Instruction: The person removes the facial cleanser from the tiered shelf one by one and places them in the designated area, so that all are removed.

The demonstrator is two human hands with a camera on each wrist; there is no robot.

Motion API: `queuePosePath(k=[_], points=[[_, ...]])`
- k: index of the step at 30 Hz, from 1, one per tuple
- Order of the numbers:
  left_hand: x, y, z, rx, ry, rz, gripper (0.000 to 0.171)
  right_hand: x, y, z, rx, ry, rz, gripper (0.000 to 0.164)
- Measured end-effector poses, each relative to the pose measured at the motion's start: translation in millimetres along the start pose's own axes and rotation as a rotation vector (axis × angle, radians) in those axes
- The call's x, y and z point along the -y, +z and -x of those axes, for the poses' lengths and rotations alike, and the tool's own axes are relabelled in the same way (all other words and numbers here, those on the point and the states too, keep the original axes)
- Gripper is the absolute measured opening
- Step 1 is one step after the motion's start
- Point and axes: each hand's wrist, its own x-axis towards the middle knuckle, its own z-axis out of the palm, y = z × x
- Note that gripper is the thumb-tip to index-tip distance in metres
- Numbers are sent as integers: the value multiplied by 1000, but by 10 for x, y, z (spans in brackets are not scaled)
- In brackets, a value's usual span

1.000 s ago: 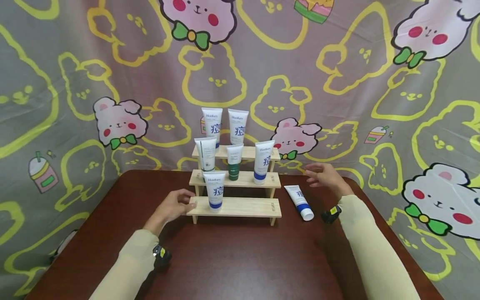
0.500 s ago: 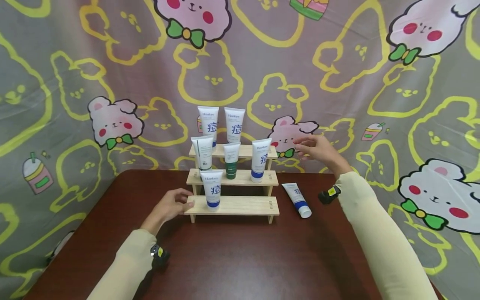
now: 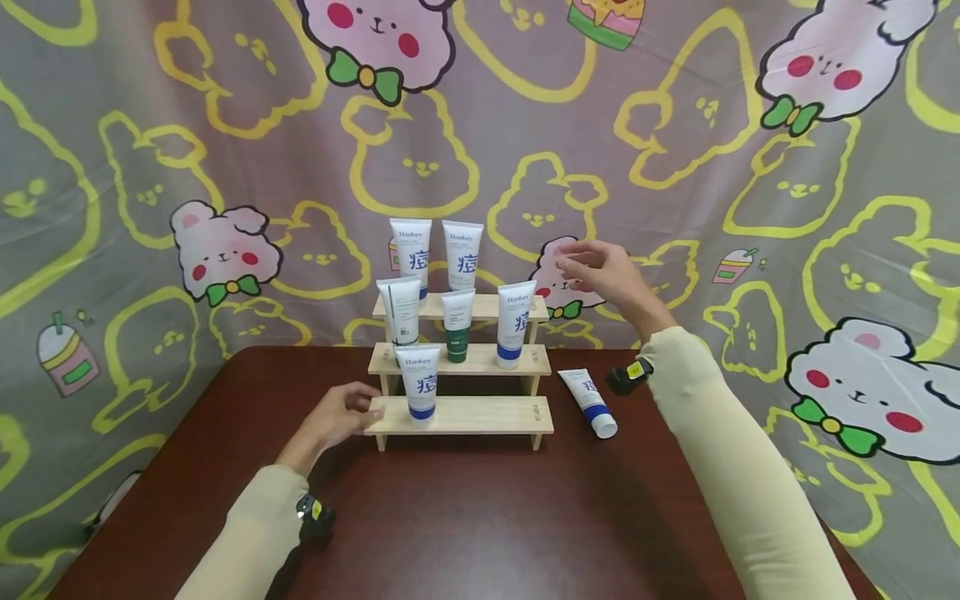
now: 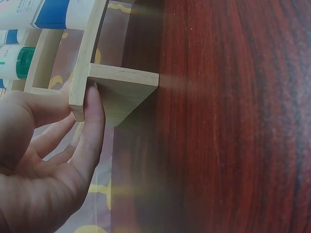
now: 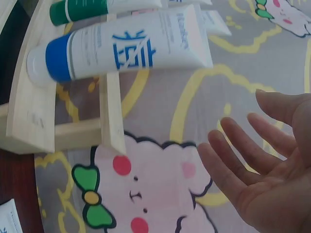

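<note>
A: so what are the hands doing lol
B: left hand (image 3: pixel 339 417) has its fingers (image 4: pixel 95 121) pinching the wooden stand (image 3: pixel 480 412) by the left end of its bottom step, left of center in the head view. right hand (image 3: pixel 603 271) is relaxed, nothing grasped, right of center in front of the cartoon backdrop (image 3: pixel 525 75).
A: and the tubes (image 3: pixel 513 329)?
B: six upright on the stand mid-frame, one lying right of it on the table (image 3: pixel 465 525).

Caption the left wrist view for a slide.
A left hand pinches the lowest tier of a wooden stand holding tubes.
</note>
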Motion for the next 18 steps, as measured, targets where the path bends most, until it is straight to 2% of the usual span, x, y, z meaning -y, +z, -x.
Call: queuePosePath(k=[6,18], points=[[19,5,12,7,41,13,41,127,83,-33,17,-23,-4,51],[16,-15,19,0,45,4,43,354,234,-155,43,-51,13,51]])
